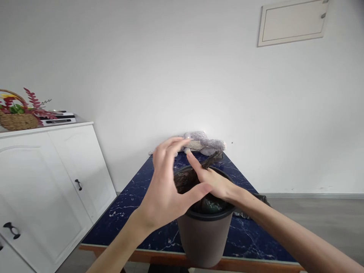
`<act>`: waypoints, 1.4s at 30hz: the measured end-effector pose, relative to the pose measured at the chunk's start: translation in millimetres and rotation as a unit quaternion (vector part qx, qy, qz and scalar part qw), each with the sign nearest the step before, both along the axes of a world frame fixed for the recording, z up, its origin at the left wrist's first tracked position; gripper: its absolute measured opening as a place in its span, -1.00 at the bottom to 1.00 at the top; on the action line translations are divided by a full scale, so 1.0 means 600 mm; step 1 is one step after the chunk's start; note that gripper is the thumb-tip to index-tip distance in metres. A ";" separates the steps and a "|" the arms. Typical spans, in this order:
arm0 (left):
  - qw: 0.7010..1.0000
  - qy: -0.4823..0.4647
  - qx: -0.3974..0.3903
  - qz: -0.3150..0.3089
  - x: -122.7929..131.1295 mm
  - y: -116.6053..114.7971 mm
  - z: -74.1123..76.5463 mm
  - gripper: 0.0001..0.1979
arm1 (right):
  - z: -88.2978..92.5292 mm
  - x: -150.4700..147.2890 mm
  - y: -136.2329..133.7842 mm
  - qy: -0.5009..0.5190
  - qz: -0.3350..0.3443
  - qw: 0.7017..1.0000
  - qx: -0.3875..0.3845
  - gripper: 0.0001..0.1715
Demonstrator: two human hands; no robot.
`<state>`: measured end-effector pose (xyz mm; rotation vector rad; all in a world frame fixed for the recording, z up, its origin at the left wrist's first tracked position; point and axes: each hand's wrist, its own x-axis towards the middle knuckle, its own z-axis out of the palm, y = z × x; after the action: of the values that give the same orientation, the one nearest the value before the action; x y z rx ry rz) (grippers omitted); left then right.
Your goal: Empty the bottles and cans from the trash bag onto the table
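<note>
Bin point(206, 240), grey with a dark rim, stands at the lower centre of my feed, at the near edge of a blue marbled table point(127, 214). Black plastic point(182, 180) shows inside its mouth, and a crumpled end of it pokes up past the far rim. I have the left hand point(165, 185) at mid-frame, in front of the bin's left side, grasping nothing: fingers curved, thumb spread wide and crossing in front of the right hand point(217, 184). That one comes in from the lower right and lies over the mouth of the bin, against the plastic; most of its fingers are hidden from me, so I can't tell whether they grasp it. More dark plastic point(261, 198) lies right of the bin, partly behind the forearm. I see a fuzzy grey bundle point(210, 144) at the table's far end, a white cabinet point(42, 189) at the left, and a wicker basket point(18, 121) on top.
</note>
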<state>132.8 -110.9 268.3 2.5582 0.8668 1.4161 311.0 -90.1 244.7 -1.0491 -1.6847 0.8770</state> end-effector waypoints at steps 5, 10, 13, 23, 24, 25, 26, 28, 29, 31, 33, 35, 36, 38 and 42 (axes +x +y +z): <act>0.977 -0.059 -0.194 0.066 -0.015 0.007 -0.047 -0.08 | 0.011 0.003 0.004 0.033 -0.047 0.992 -0.112 -0.17; 0.947 -0.027 -0.316 0.061 0.011 0.012 -0.063 0.00 | 0.021 0.008 -0.007 0.031 -0.018 0.994 -0.102 -0.44; 0.953 -0.023 -0.302 0.011 0.025 0.018 -0.055 -0.33 | 0.027 0.019 -0.014 0.010 0.021 0.996 -0.083 -0.35; 0.976 0.026 -0.207 -0.055 0.020 0.062 -0.036 -0.88 | 0.054 0.075 -0.039 -0.156 0.078 0.983 0.058 -0.44; 0.977 0.021 -0.200 -0.069 0.019 0.066 -0.035 -0.87 | 0.058 0.079 -0.042 -0.190 0.086 0.976 0.067 -0.45; 0.977 0.018 -0.197 -0.084 0.018 0.069 -0.035 -0.88 | 0.060 0.083 -0.044 -0.218 0.097 0.968 0.075 -0.46; 0.975 0.018 -0.198 -0.099 0.016 0.073 -0.035 -0.89 | 0.061 0.087 -0.045 -0.239 0.107 0.961 0.084 -0.48; 0.966 0.025 -0.224 -0.128 0.012 0.077 -0.033 -0.90 | 0.059 0.095 -0.045 -0.268 0.123 0.948 0.115 -0.56; 0.958 0.029 -0.248 -0.138 0.010 0.079 -0.033 -0.89 | 0.056 0.099 -0.043 -0.280 0.130 0.942 0.135 -0.62; 0.944 0.037 -0.297 -0.141 0.005 0.081 -0.032 -0.88 | 0.049 0.107 -0.040 -0.312 0.135 0.924 0.172 -0.77; 0.937 0.040 -0.320 -0.130 0.002 0.082 -0.033 -0.90 | 0.041 0.113 -0.037 -0.358 0.116 0.901 0.217 -0.71; 0.940 0.039 -0.316 -0.123 0.000 0.082 -0.034 -0.93 | 0.032 0.116 -0.031 -0.407 0.060 0.867 0.282 -0.49; 0.942 0.039 -0.311 -0.122 0.000 0.082 -0.034 -0.95 | 0.026 0.117 -0.028 -0.428 0.023 0.846 0.317 -0.40; 0.944 0.046 -0.301 -0.125 0.001 0.080 -0.032 -0.96 | 0.015 0.115 -0.019 -0.467 -0.050 0.797 0.380 -0.33; 0.943 0.093 -0.286 -0.146 0.001 0.074 -0.029 -0.92 | -0.007 0.102 -0.002 -0.494 -0.151 0.725 0.456 -0.46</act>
<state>133.1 -66.7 251.1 2.2593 0.7397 0.7116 372.0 -91.3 240.6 -1.0276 -2.2531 -0.9156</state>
